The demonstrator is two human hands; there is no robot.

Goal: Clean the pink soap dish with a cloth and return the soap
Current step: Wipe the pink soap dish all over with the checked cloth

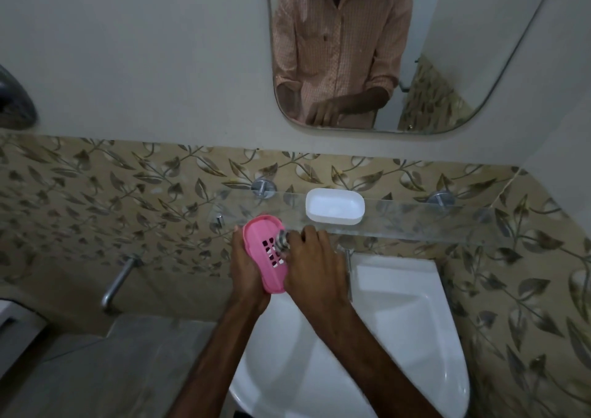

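I hold the pink soap dish [260,251] tilted in front of the wall, above the left rim of the basin. My left hand [244,268] grips it from below and behind. My right hand [311,265] presses a bunched grey striped cloth [283,241] against the dish's slotted inside. Most of the cloth is hidden under my fingers. No soap is visible.
A white tray [335,206] sits on the glass shelf [415,222] just beyond my hands. Below them is the white wash basin [399,321] with its tap [348,264]. A chrome wall tap [120,278] sticks out at the left. A mirror [447,49] hangs above.
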